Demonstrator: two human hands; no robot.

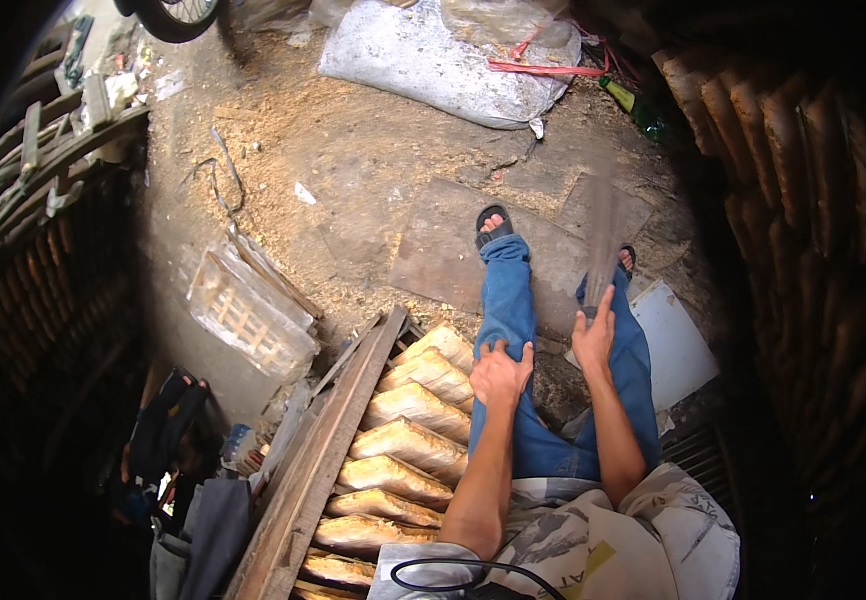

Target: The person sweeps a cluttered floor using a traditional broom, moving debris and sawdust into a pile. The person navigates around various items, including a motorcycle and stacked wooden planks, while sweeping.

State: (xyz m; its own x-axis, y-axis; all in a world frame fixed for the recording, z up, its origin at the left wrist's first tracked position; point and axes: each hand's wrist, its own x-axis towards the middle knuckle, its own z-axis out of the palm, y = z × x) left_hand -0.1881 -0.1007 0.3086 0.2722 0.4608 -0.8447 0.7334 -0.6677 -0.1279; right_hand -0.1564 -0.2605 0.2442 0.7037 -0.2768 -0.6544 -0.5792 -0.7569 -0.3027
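Note:
My left hand [502, 374] rests on the left knee of my blue jeans [505, 300], its thumb spread away and nothing held. In my right hand [595, 334] is the handle end of a long blade-like tool [601, 232], blurred by motion, pointing away from me over my right shin. The index finger lies extended along it. Because of the blur, its exact kind cannot be told. Close by my left forearm stands a row of pale, rough-cut wood pieces [405, 439], leaning one on another behind a long wooden plank [328, 457].
Flat boards [440, 247] lie under my sandalled feet, amid wood shavings. A white woven sack [418, 64] lies ahead with red plastic ribbon [545, 69]. A wrapped plastic basket [249, 315] is at left. Brown stacked pieces [793, 150] stand in shadow at right. A wheel [177, 19] shows above.

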